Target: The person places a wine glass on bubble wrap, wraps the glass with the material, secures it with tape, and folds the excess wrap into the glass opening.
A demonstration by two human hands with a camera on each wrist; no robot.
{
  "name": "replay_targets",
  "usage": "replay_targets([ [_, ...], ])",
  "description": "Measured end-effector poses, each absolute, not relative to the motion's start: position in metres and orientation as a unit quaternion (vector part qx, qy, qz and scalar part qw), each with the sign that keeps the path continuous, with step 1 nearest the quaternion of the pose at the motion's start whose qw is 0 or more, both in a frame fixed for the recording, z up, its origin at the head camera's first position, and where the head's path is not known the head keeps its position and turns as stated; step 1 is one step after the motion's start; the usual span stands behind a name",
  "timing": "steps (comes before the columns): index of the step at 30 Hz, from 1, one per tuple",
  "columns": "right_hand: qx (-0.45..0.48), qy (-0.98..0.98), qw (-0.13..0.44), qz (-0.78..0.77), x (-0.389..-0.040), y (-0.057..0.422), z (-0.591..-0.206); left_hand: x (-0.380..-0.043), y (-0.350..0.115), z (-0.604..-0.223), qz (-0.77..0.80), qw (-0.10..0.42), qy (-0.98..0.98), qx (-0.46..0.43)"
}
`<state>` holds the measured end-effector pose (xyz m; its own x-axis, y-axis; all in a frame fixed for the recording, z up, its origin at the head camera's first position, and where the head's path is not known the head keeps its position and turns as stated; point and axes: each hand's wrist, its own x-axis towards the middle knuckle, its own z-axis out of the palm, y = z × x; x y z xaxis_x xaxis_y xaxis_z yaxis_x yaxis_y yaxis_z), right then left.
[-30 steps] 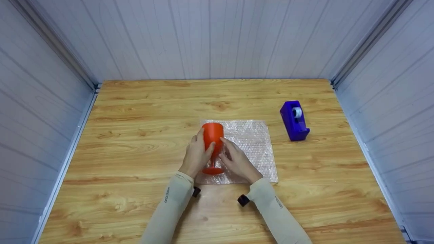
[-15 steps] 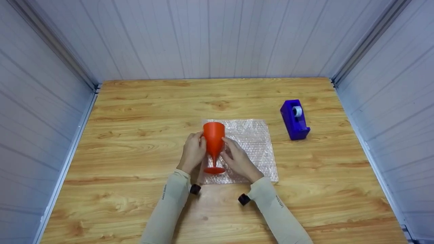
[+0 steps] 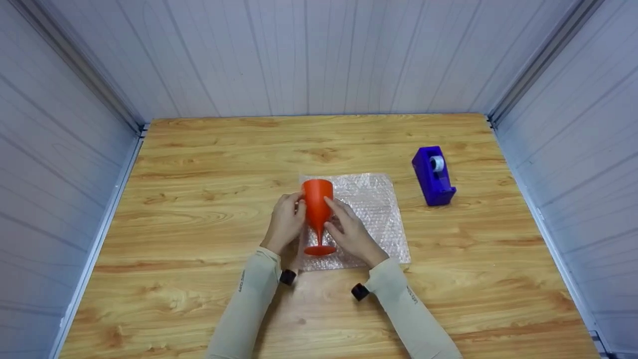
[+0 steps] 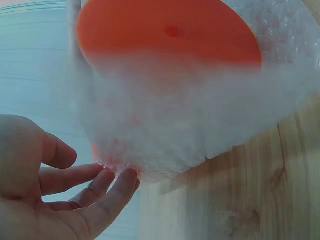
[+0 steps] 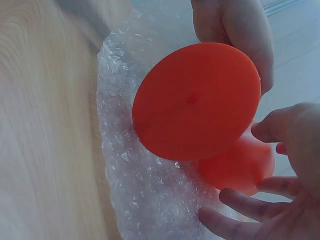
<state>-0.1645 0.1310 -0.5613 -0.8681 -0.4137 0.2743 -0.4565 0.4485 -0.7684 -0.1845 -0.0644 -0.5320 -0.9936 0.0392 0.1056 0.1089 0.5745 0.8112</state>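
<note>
An orange goblet [image 3: 318,207] lies on its side on a sheet of bubble wrap [image 3: 371,209], its foot toward me. At its left is my left hand [image 3: 286,219]. In the left wrist view, that hand's fingertips touch the raised edge of the bubble wrap [image 4: 165,120], with the thumb apart from it. The wrap there hides the lower part of the goblet's foot [image 4: 170,35]. From the right, my right hand [image 3: 351,232] touches the goblet's bowl [image 5: 240,165] with extended fingers; the thumb is close to the bowl.
A purple tape dispenser [image 3: 432,177] with a white tape roll stands right of the wrap. The wooden table [image 3: 199,174] is bounded by pale panel walls [image 3: 309,60] at the back and sides. Small black cameras sit at both wrists.
The goblet has shifted slightly right on the wrap. My left hand has come off the bowl to the wrap's left edge. My right hand has stayed beside the bowl.
</note>
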Motion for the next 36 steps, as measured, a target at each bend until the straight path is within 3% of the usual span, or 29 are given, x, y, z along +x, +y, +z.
replay_targets([
  [12, 0.244, -0.85, -0.008, 0.466, -0.166, 0.134, -0.556, -0.187, -0.062, -0.53, -0.423, 0.061, -0.902, -0.057],
  [17, 0.249, -0.864, 0.012, 0.438, -0.166, 0.135, -0.558, -0.186, -0.062, -0.532, -0.407, 0.074, -0.907, -0.077],
  [26, 0.26, -0.887, 0.096, 0.37, -0.167, 0.136, -0.557, -0.185, -0.06, -0.532, -0.385, 0.093, -0.913, -0.101],
  [36, 0.255, -0.892, 0.078, 0.364, -0.17, 0.143, -0.556, -0.187, -0.06, -0.533, -0.401, 0.072, -0.907, -0.106],
])
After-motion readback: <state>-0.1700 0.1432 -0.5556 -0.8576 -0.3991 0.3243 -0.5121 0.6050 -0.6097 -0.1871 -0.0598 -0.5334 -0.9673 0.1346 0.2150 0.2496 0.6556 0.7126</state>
